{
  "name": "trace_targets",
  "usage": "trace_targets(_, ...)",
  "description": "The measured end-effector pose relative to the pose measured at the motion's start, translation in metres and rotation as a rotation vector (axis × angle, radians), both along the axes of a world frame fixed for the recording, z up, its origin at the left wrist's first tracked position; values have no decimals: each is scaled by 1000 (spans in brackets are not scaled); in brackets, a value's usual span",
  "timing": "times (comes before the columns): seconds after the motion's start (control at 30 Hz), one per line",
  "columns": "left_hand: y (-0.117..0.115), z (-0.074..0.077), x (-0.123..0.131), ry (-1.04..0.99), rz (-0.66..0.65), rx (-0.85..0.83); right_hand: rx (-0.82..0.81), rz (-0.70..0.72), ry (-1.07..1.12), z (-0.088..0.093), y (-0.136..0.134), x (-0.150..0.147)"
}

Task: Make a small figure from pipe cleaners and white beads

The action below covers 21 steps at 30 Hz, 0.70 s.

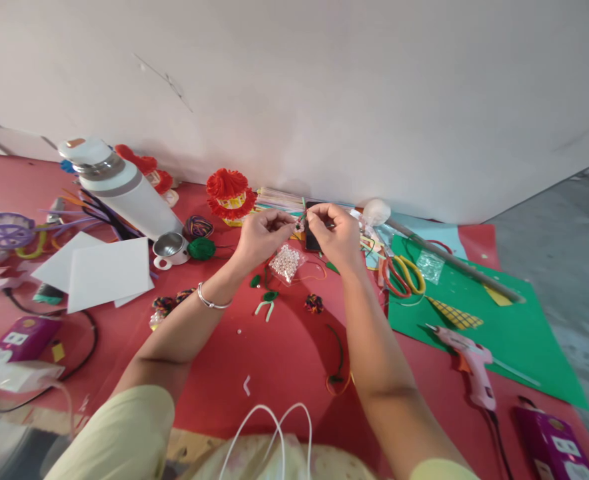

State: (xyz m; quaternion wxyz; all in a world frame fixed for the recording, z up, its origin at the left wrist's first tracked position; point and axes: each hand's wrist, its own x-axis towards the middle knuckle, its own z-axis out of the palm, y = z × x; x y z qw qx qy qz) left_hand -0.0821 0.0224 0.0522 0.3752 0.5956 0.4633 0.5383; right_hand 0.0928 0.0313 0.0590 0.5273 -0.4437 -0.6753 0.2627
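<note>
My left hand (pixel 269 233) and my right hand (pixel 332 230) are raised over the back middle of the red table. Both have thumb and fingers pinched together on a small thing (pixel 302 219) with dark greenish and reddish strands; its kind is too small to make out. Just below the hands lies a clear bag of white pearl beads (pixel 287 263). Nearer to me are a green yarn piece with a pale bent strip (pixel 265 309) and a multicoloured yarn pompom (pixel 314 304). Behind the right fingers, a dark flat object (pixel 314 233) is partly hidden.
At left stand a white bottle (pixel 129 193), a metal-lined cup (pixel 170 249) and white cards (pixel 108 273). A red yarn-trimmed figure (pixel 230 195) is at the back. Scissors (pixel 408 275), a green sheet (pixel 519 340) and a pink glue gun (pixel 467 357) with its cord lie at right.
</note>
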Motion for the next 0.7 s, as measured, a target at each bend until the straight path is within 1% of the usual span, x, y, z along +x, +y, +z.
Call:
trace_targets(0.1,1,0,-2,68,15,5,-20,-8,56,0,1,0)
trace_targets(0.17,1,-1,-1,66,6,3,-87,23,144,-1,1,0)
trace_targets(0.3,-2,-3,3,25,-61,-9,-306,170,374,-2,4,-3)
trace_targets(0.4,-5,-2,6,10,-102,-21,-413,254,449,-3,5,-5)
trace_targets(0.53,-5,1,7,-24,-106,-58,-429,254,501,-5,8,-4)
trace_targets(0.7,-5,3,7,-57,-108,-53,-383,166,502,-8,12,-1)
